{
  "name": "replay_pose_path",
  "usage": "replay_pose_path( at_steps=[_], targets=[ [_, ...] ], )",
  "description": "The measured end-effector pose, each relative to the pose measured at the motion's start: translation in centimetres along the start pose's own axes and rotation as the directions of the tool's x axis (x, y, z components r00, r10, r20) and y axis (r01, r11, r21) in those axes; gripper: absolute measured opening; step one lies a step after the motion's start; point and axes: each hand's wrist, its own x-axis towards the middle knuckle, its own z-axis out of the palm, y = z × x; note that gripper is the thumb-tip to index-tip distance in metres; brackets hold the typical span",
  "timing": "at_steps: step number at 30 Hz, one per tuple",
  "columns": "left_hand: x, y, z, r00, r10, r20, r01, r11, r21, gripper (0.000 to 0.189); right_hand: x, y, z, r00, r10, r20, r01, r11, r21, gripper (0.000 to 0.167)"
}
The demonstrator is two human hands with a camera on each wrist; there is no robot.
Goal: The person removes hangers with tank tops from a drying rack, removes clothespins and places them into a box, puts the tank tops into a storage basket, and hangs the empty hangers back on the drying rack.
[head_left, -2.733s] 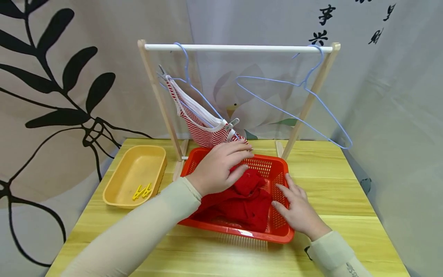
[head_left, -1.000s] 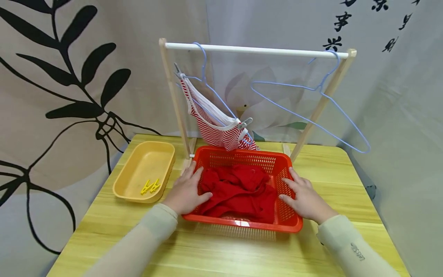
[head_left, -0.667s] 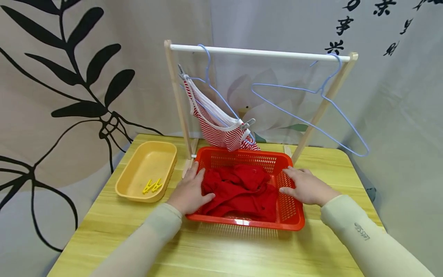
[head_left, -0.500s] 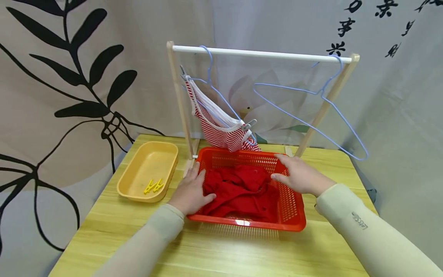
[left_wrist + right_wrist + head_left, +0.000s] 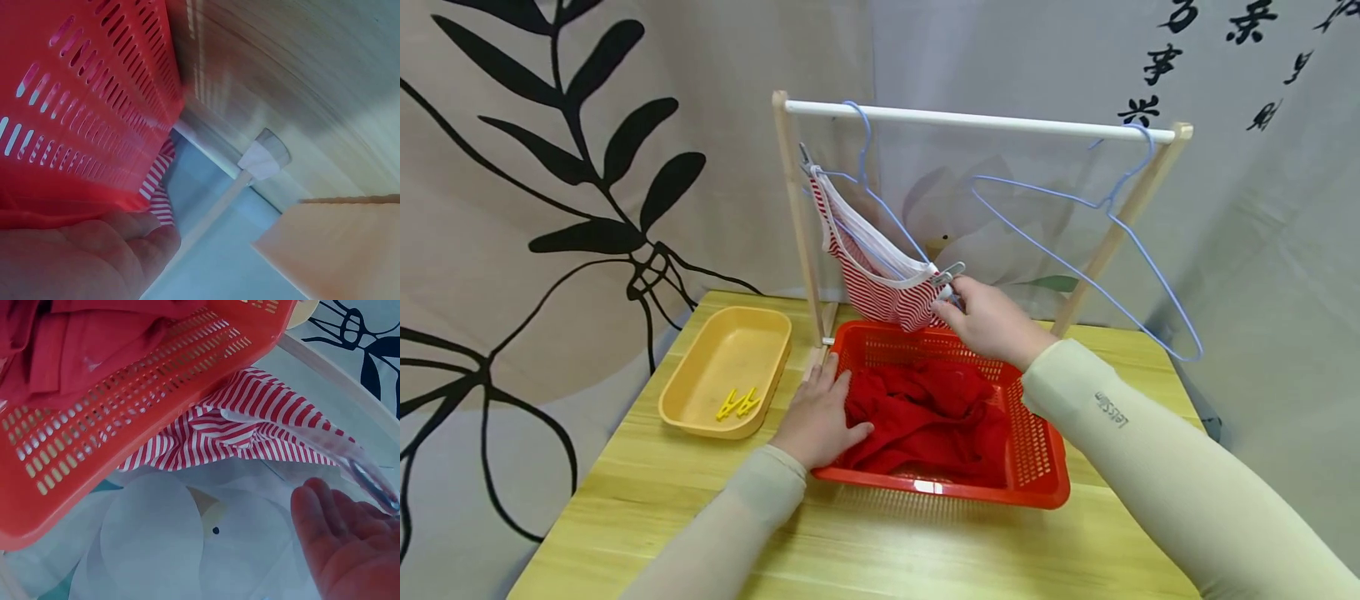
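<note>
My left hand (image 5: 820, 421) rests on the left rim of a red plastic basket (image 5: 1041, 493), fingers along the outside and thumb over the inner side. Crumpled red cloth (image 5: 928, 417) lies in the basket. Behind it, a red-and-white striped garment (image 5: 887, 300) with white edging hangs from a blue wire hanger (image 5: 868, 137). Metal clips (image 5: 950, 271) fasten its two upper corners. Beside the right-hand clip is my right hand (image 5: 1000, 321), its fingertips right at the garment's corner. In the right wrist view the fingers are relaxed, next to the clip.
A rack with a white bar (image 5: 985, 121) and wooden legs stands behind the basket. A bare blue hanger (image 5: 1111, 204) hangs at its right end. To the left, a yellow tray (image 5: 722, 350) holds yellow clothespins (image 5: 727, 406). Everything stands on a wooden table (image 5: 925, 550).
My left hand came down from over the basket to its left rim and stays there. My right hand left the basket's right rim and moved back and left to the striped garment's clip.
</note>
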Motion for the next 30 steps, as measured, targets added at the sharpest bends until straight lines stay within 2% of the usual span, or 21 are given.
replay_pose_path(
  at_steps=[9, 12, 16, 20, 25, 30],
  targets=[
    [0.0, 0.2, 0.2, 1.0, -0.008, -0.006, 0.008, 1.0, -0.009, 0.098, 1.3, -0.2, 0.4, 1.0, -0.005, -0.021, 0.005, 1.0, 0.029, 0.039],
    [0.1, 0.3, 0.2, 1.0, -0.01, -0.009, 0.01, 1.0, -0.014, 0.098, 1.2, 0.0, 0.5, 0.999, 0.036, -0.019, -0.034, 0.994, 0.106, 0.036],
    [0.1, 0.4, 0.2, 1.0, -0.017, -0.01, 0.017, 1.0, -0.025, 0.098, 1.2, 0.1, 0.5, 0.994, 0.101, -0.036, -0.088, 0.964, 0.252, 0.034],
    [0.1, 0.3, 0.3, 1.0, -0.02, -0.013, 0.02, 0.999, -0.03, 0.098, 1.0, 0.2, 0.4, 0.989, 0.121, -0.088, -0.085, 0.939, 0.334, 0.034],
    [0.0, 0.2, 0.4, 1.0, -0.024, -0.018, 0.023, 0.999, -0.032, 0.098, 0.5, 0.5, 0.0, 0.975, 0.097, -0.202, -0.029, 0.948, 0.316, 0.032],
    [-0.1, 0.3, 0.2, 0.999, -0.028, -0.019, 0.027, 0.999, -0.041, 0.098, -0.2, 0.7, -0.8, 0.963, 0.08, -0.256, 0.007, 0.947, 0.321, 0.033]
  ],
)
